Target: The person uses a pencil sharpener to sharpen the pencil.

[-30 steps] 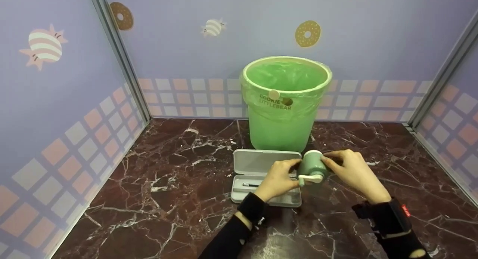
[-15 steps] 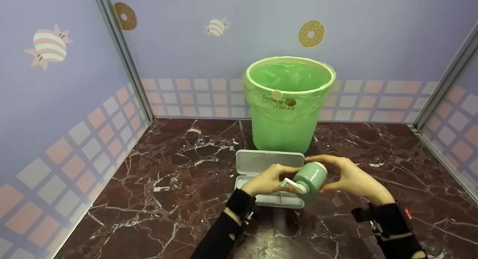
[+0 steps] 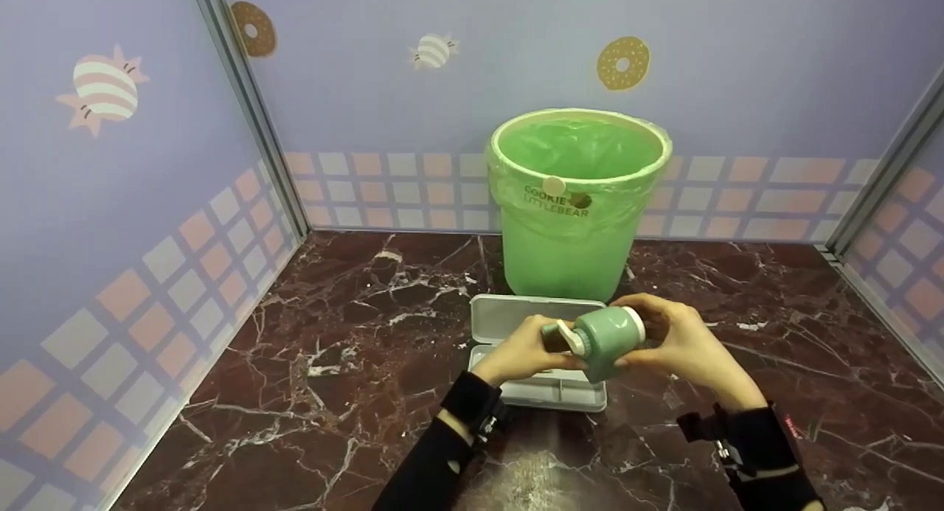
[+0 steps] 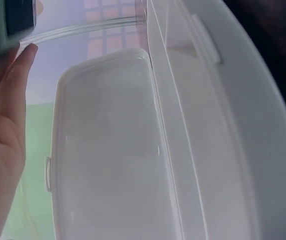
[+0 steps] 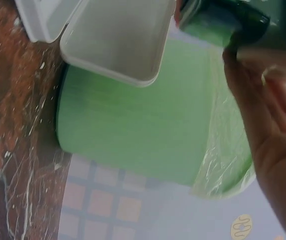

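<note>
Between both hands (image 3: 667,341), gripped green sharpener (image 3: 606,335)

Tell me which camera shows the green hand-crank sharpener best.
The head view: the green sharpener shows whole, tilted, with its white crank, held between the left hand and right hand above the open white case. The left wrist view catches only a blurred corner; the right wrist view shows just one end.

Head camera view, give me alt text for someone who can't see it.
Two hands, left hand and right hand, hold a small green crank pencil sharpener above an open grey pencil case on a dark red marble table. Behind stands a green bin lined with a bag.
</note>
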`<act>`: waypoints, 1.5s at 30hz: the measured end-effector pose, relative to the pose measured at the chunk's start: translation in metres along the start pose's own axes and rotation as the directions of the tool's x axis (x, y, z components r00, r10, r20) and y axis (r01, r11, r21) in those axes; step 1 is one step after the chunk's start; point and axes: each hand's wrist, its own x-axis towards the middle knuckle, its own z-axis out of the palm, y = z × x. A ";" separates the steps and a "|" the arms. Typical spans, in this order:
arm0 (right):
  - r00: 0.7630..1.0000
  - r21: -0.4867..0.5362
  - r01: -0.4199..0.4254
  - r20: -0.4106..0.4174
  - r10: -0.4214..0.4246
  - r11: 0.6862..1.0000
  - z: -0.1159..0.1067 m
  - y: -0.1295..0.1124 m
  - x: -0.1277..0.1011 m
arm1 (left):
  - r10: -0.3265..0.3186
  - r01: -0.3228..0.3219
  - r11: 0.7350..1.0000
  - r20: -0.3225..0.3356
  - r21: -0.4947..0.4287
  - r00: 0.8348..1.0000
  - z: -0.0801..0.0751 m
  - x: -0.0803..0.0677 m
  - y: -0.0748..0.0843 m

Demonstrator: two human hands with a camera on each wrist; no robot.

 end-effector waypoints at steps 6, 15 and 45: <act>0.990 0.015 -0.078 -0.120 0.079 0.997 0.008 -0.008 0.003 | -0.043 0.036 0.981 -0.032 -0.190 0.999 0.000 0.001 0.000; 0.934 -0.153 -0.152 -0.344 0.092 0.976 0.023 -0.015 0.010 | -0.002 -0.018 0.987 -0.131 -0.157 0.991 -0.001 0.002 0.001; 0.969 0.179 -0.225 -0.057 0.239 0.958 0.023 0.007 0.011 | 0.047 -0.074 0.983 -0.162 -0.166 0.986 -0.012 -0.002 0.006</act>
